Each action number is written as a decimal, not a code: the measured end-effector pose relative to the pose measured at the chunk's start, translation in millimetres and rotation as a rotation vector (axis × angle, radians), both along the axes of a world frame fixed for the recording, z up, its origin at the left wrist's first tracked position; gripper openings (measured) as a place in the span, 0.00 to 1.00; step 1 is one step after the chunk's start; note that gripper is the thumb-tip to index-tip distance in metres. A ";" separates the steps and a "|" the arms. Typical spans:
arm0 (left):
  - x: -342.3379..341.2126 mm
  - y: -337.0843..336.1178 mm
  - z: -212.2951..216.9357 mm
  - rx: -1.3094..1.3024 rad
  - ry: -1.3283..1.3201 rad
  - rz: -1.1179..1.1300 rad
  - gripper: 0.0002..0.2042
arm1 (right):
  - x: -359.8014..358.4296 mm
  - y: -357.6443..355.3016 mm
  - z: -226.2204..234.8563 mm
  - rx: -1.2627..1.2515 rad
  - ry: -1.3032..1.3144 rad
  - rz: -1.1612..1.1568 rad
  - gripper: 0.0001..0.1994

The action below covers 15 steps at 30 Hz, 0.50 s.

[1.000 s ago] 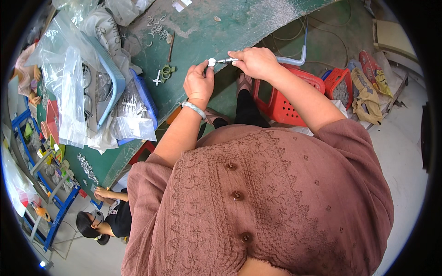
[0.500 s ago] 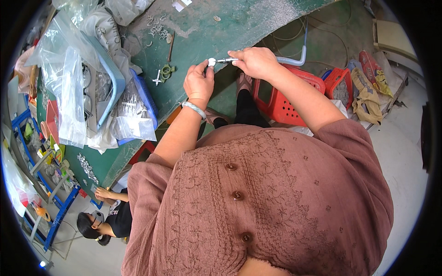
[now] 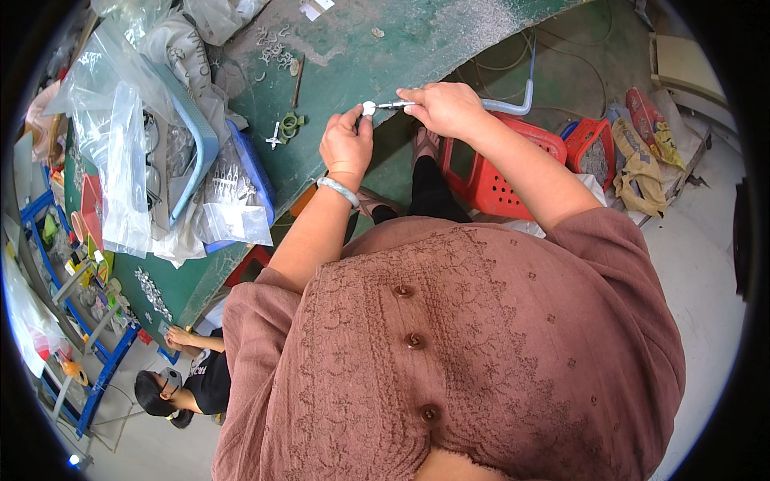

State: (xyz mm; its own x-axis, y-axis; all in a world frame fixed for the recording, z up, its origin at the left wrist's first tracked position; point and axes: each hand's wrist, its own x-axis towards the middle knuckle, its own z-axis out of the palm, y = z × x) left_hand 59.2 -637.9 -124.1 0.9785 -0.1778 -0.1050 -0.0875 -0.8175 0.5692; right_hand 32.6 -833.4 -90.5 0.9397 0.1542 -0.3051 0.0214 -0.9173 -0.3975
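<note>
Over the edge of the green table (image 3: 345, 56), my left hand (image 3: 347, 144) pinches a small white rounded piece (image 3: 369, 108) between thumb and fingertips. My right hand (image 3: 446, 107) is wrapped round a slim metal handpiece (image 3: 395, 104). Its thin tip points left and meets or nearly meets the white piece; the exact contact is too small to tell. A pale blue hose (image 3: 513, 106) shows just beyond my right hand and bends upward; where it joins is hidden. Left of my hands lie a silvery cross-shaped part (image 3: 274, 136), green rings (image 3: 290, 125) and a thin brown stick (image 3: 298, 82).
Small curved silvery pieces (image 3: 277, 50) lie farther back. Left are a blue tray (image 3: 255, 172) and a light blue basket (image 3: 196, 132) with plastic bags. A red perforated crate (image 3: 497, 172) stands below on the right. At lower left, another person (image 3: 188, 385) sits at the table.
</note>
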 end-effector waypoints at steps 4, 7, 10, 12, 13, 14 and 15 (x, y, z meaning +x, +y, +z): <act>0.0 0.1 -0.4 0.008 0.002 0.002 0.11 | 0.5 0.1 3.1 -0.003 0.002 0.004 0.17; 0.2 0.1 -1.0 0.009 -0.004 -0.002 0.11 | 0.3 0.2 3.8 -0.004 0.001 0.004 0.17; -0.1 -0.1 -1.0 0.007 -0.006 -0.002 0.11 | 0.2 0.3 3.1 -0.002 0.003 -0.001 0.17; 0.0 0.1 -1.1 0.007 -0.006 -0.001 0.11 | 0.3 0.4 2.0 0.000 0.001 -0.002 0.17; 0.1 0.2 -1.6 0.007 -0.006 -0.001 0.11 | 0.0 0.3 1.2 0.002 -0.003 -0.001 0.17; 0.0 0.3 -2.0 0.006 -0.006 -0.001 0.11 | -0.2 0.2 0.7 0.003 -0.006 0.001 0.17; 0.0 0.2 -1.6 0.005 -0.006 -0.001 0.11 | -0.3 0.1 0.5 0.006 -0.008 -0.001 0.17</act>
State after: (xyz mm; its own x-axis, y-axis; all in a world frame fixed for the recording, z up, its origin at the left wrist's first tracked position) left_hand 59.3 -637.8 -125.7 0.9789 -0.1784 -0.0997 -0.0921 -0.8204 0.5643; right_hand 32.3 -833.3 -90.0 0.9422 0.1550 -0.2970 0.0235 -0.9149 -0.4029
